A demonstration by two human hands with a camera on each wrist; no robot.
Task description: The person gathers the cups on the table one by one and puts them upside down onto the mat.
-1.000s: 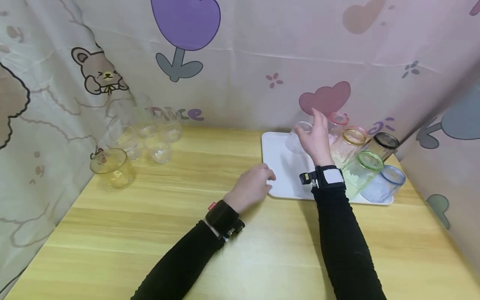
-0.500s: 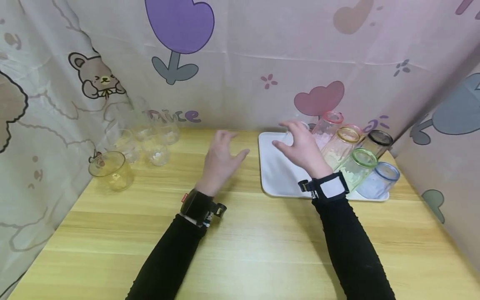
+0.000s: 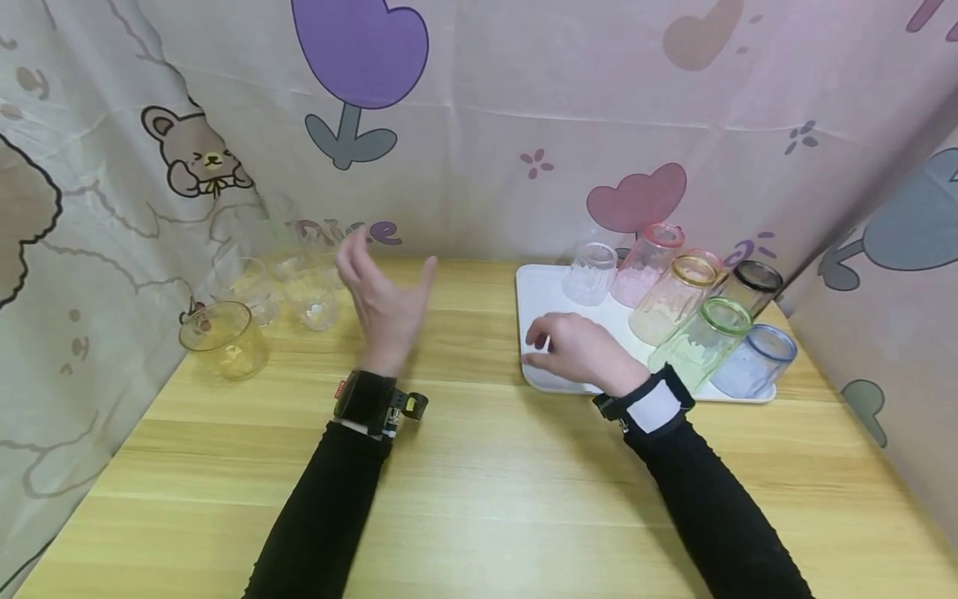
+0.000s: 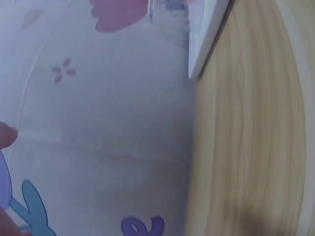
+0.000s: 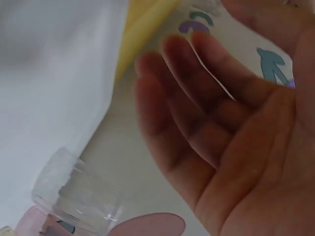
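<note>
A pale wood-grain table (image 3: 471,507) bears a shallow white tray (image 3: 540,287) with rounded corners, lying flat toward the back right. Across the surface at left, an amber glass (image 3: 224,343) stands mouth up near the side edge, just in front of clustered clear glasses (image 3: 314,311), their exact number hard to tell.

Black sleeves (image 3: 322,507); black left wristband (image 3: 367,399) with a red tag (image 3: 340,389) at ten o'clock, small camera (image 3: 414,406) at three; black right wristband (image 3: 676,388) with a white patch (image 3: 654,408), another camera (image 3: 609,408) at nine.
</note>
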